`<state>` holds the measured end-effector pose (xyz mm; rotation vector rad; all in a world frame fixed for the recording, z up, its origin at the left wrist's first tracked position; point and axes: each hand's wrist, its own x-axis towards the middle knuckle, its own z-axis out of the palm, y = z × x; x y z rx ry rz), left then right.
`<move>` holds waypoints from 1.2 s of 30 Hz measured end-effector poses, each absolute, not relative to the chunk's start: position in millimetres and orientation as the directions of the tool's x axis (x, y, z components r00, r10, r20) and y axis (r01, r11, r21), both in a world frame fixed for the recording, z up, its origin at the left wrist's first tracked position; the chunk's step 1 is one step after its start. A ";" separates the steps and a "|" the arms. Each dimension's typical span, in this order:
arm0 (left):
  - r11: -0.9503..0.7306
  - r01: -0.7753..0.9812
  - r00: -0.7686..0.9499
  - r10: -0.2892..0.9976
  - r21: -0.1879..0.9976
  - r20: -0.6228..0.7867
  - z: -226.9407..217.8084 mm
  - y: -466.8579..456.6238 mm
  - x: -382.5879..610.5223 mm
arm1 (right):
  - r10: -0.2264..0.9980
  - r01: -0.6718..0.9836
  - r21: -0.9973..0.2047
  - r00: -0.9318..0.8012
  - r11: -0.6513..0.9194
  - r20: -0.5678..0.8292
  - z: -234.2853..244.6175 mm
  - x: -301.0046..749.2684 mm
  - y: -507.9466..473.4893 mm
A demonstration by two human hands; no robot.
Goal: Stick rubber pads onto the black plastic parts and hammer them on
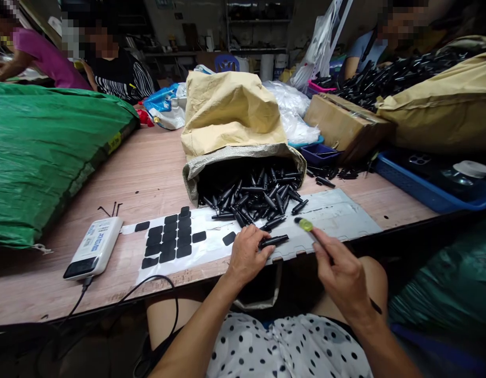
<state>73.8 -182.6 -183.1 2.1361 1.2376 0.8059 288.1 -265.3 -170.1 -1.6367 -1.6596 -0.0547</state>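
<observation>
My left hand [247, 253] pinches a black tube-shaped plastic piece [275, 240] over the front part of a pale board [337, 210]. In my right hand [340, 270], raised to the right of it, is a slim tool with a yellow-green band and a dark tip [306, 224], somewhat blurred; its exact kind I cannot make out. The tip stays apart from the black piece. Beyond both hands, a heap of similar black pieces [262, 197] spills from the mouth of a tan sack [233, 110]. Left of my left hand lies a white sheet with black rounded-square stickers [169, 247].
A white power bank [95, 247] with a cable lies on the left, beside a large green sack [49, 157]. At the right are a blue tray [420, 189], a cardboard box [341, 123] and another black heap [404, 73]. Other people sit across the table.
</observation>
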 end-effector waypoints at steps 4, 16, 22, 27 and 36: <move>-0.404 0.504 0.377 0.898 0.763 0.226 -180.1 -185.1 71.6 | 0.783 0.903 -0.385 0.377 -0.191 0.495 -164.0 339.1 -241.8; -0.267 0.145 0.353 0.913 0.953 0.202 -180.1 -183.7 60.3 | 0.765 0.870 -0.187 0.491 -0.457 0.416 -171.4 358.3 -207.8; -0.100 -0.045 0.483 0.869 0.994 0.110 -176.8 -187.7 57.7 | 0.885 0.756 -0.621 0.125 0.208 0.449 -135.5 299.1 -211.9; -0.179 0.043 0.476 0.869 0.983 0.138 -178.2 -185.8 57.6 | 0.906 0.554 -0.719 -0.203 0.419 0.372 -119.6 263.7 -218.9; -0.340 0.131 0.526 0.820 0.931 0.225 -176.4 -182.1 59.4 | 0.904 0.492 -0.763 -0.306 0.419 0.300 -134.0 254.2 -223.7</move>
